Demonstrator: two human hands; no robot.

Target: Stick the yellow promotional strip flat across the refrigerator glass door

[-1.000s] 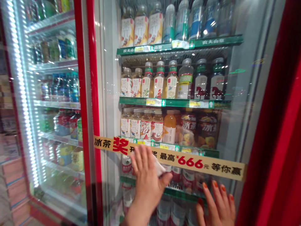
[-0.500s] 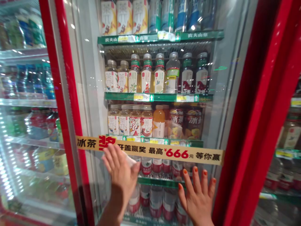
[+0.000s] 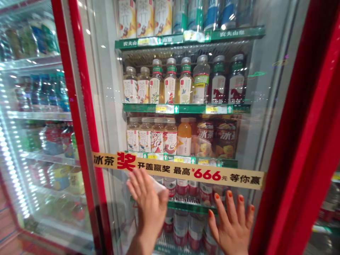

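My left hand [image 3: 148,202] lies flat against the glass door [image 3: 111,117] of a drinks fridge, pressing a white cloth [image 3: 159,185] onto the pane just below a yellow paper banner [image 3: 177,170] with red and black print. Only the cloth's edge shows past the fingers. My right hand [image 3: 232,226] rests on the same glass lower right, fingers spread, orange nail polish, holding nothing. Behind the glass stand rows of tea and juice bottles [image 3: 159,136] on green-edged shelves [image 3: 186,108].
A red door frame [image 3: 79,117] divides this fridge from a lit fridge [image 3: 39,117] on the left with more bottles. A wide red post [image 3: 297,141] stands on the right, with more shelving [image 3: 329,198] beyond it.
My left hand with the cloth slid left along the glass under the banner, then slightly back right. My right hand rose higher onto the glass. The view shifted.
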